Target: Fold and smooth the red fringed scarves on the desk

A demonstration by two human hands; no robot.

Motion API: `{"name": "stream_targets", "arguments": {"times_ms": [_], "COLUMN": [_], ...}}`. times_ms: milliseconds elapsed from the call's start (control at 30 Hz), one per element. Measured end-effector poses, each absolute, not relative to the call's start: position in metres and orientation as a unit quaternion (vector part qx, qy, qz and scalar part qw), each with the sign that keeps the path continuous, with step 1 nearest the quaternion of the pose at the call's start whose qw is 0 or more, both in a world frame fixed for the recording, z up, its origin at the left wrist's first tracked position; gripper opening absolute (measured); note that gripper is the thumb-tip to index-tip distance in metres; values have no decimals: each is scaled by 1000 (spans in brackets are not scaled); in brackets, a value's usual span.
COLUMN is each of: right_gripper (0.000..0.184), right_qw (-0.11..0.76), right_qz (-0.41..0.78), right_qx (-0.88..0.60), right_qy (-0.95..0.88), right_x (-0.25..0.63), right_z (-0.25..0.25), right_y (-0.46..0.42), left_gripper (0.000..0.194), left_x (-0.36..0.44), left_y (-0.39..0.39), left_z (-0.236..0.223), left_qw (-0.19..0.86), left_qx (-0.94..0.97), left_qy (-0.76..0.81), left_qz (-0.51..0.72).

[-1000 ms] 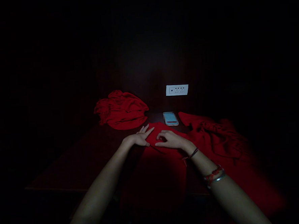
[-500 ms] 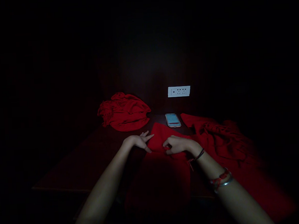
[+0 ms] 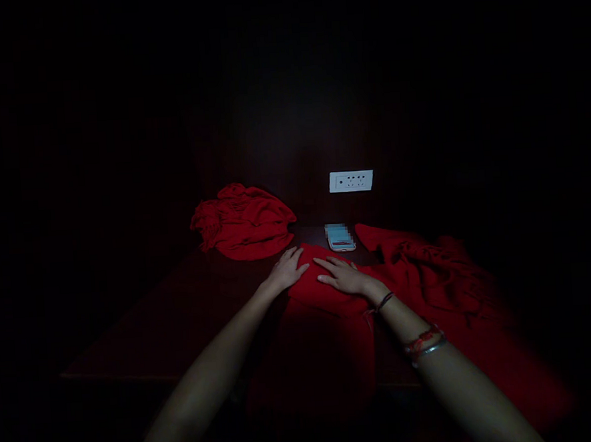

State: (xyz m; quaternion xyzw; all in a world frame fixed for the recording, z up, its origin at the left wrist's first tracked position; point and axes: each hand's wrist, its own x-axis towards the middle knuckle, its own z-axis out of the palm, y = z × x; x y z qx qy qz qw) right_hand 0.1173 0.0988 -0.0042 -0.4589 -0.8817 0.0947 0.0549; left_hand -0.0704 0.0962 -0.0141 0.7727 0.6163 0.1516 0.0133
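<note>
A red cloth (image 3: 317,313) lies spread on the dark table (image 3: 171,315) in front of me and hangs over its near edge. My left hand (image 3: 287,269) rests flat on the cloth's far left corner, fingers stretched out. My right hand (image 3: 341,275) lies flat on the far end of the same cloth, fingers extended toward the left hand. Neither hand grips anything. Bracelets show on my right wrist and forearm.
A crumpled red cloth (image 3: 244,221) sits at the table's back left. Another red cloth (image 3: 428,266) lies bunched to the right. A phone (image 3: 339,237) lies just beyond my hands, below a white wall socket (image 3: 351,181). The surroundings are very dark.
Both hands pinched the cloth's far edge half a second ago; now they lie flat on it, moved slightly forward. The cloth's far end looks folded over.
</note>
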Motion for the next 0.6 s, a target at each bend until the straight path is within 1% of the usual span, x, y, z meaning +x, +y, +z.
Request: {"name": "stream_targets", "arguments": {"times_ms": [100,167,233,300,333,433,533,600], "right_gripper": [49,45,42,36,33,29,31,35], "right_qw": [91,59,1,-37,-44,-35,-12,-25], "right_qz": [57,36,21,10,3,-21,-63,-77], "right_qx": [-503,-545,-591,-624,-632,-627,-618,-616], "right_qy": [-858,-835,-806,-780,-773,-778,-784,-784], "right_x": [130,140,149,157,161,176,190,194], "right_z": [7,13,18,23,26,38,50,51], "right_y": [104,107,108,107,107,109,117,122], "left_gripper": [60,63,68,72,73,74,76,78], "left_x": [-69,-72,-77,-84,-88,-100,-109,-111], "left_y": [97,98,99,100,100,101,103,104], "left_z": [-19,-18,-14,-10,-8,-7,-8,-9], "left_qw": [75,123,147,158,161,166,175,181], "left_qx": [811,794,766,747,740,721,716,716], "left_qy": [576,595,626,645,653,672,675,674], "left_qz": [68,13,-15,-27,-30,-34,-25,-21]}}
